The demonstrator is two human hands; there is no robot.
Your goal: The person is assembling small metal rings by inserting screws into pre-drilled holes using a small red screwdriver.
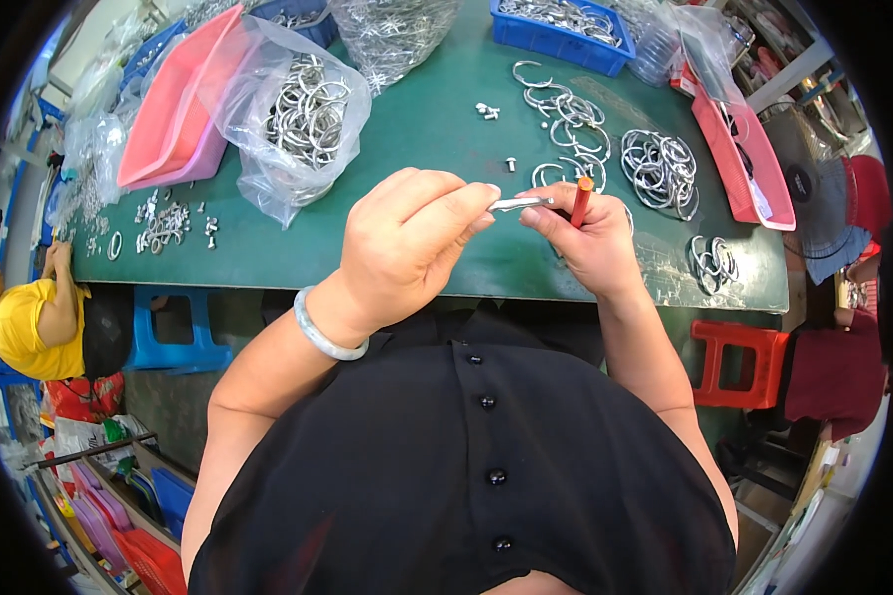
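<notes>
Silver metal forms the small curved piece (519, 203) pinched between thumb and forefinger of the left hand (407, 248), which is closed tight on it, just above the near edge of the green table (427, 119). The right hand (590, 243) meets it from the other side, fingers narrowed around a red-handled tool (582, 198) whose tip stands touching or just beside the piece; which of the two cannot be told. Beyond the hands, further onto the table, lie several open metal rings (561, 109) spread loosely, and to their right a stacked cluster of closed rings (658, 169), with a smaller cluster (712, 260) nearer the table's right front corner. Judging from these piles, a portion of the rings appears already handled while many remain. A few small screws (486, 111) lie at the table's centre. Toward the table's left side sits a clear bag of rings (303, 109) beside a pink tray (174, 104), and at the far edge a blue bin (564, 28) holds more metal parts. Another person in a yellow shirt (25, 327) works at the table's left end.
</notes>
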